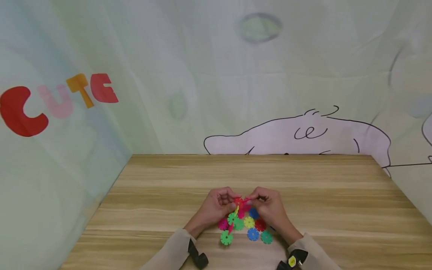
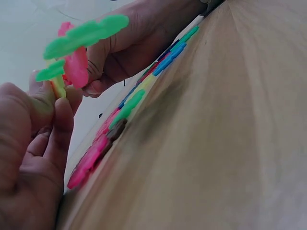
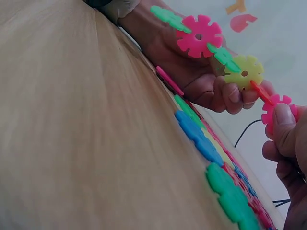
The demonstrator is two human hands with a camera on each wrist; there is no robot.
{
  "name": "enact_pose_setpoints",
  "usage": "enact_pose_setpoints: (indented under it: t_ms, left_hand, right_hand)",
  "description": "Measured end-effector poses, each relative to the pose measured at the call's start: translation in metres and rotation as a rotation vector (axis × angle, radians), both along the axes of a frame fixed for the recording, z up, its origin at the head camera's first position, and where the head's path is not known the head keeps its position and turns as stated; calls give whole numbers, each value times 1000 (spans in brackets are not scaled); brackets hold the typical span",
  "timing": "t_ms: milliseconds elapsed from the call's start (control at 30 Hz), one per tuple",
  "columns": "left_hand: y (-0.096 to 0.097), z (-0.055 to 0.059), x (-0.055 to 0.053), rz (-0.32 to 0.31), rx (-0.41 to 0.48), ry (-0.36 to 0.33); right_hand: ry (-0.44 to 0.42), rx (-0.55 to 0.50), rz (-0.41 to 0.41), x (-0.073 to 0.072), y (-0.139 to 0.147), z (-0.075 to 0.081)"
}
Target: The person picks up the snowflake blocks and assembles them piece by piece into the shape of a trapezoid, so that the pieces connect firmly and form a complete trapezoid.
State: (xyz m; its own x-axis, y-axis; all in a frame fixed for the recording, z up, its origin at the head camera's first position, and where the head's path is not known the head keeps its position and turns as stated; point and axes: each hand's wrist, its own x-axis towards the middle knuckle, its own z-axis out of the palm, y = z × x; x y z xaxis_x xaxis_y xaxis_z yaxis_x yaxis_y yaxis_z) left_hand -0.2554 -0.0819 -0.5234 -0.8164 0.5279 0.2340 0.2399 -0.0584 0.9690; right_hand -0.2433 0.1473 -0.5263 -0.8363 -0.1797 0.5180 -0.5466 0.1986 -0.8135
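Observation:
My left hand (image 1: 216, 204) pinches one end of a chain of slotted plastic snowflake discs, thumb and fingers near its yellow disc (image 3: 244, 72) and red disc (image 1: 239, 203). From there the chain hangs toward me: a small-looking green disc (image 3: 224, 57), a pink disc (image 3: 199, 36), then a green end disc (image 1: 226, 237). Between thumb and finger of my right hand (image 1: 270, 205) is a pink snowflake disc (image 3: 280, 114), right at the red disc's edge. Both hands are raised over the table, fingertips close together.
Loose snowflake discs lie on the wooden table (image 1: 152, 187) beneath the hands, among them a yellow one (image 1: 249, 222), a red one (image 1: 260, 225), a blue one (image 1: 253, 234) and a green one (image 1: 266, 237). A printed cloth backdrop (image 1: 168, 75) rises behind the table.

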Motion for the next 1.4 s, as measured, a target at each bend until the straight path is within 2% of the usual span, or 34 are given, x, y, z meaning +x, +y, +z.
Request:
enact_pose_setpoints:
  t_ms: [133, 267, 533, 700, 833, 1000, 1100, 1267, 1400]
  left_hand:
    - [0, -5, 0, -22, 30, 38]
    - [0, -6, 1, -17, 24, 62]
    - [-2, 2, 2, 56, -73, -50]
    - [-3, 6, 1, 54, -84, -59]
    - [-2, 8, 1, 76, -99, -74]
    - [-2, 9, 1, 88, -115, -77]
    - [-1, 10, 1, 82, -108, -73]
    - [-1, 9, 0, 78, -98, -84]
    - [-1, 8, 0, 86, -113, -83]
  right_hand:
    - [2, 19, 2, 2, -1, -1]
    - [-12, 31, 1, 4, -2, -1]
    - [-90, 9, -1, 4, 1, 3]
    - [-118, 31, -8, 2, 8, 3]
    - [-106, 62, -54, 0, 22, 3]
    - [-156, 150, -148, 1, 51, 5]
    - [-187, 239, -170, 4, 69, 4]
    - [-175, 357, -136, 9, 89, 1]
    - [-110, 484, -70, 10, 93, 1]
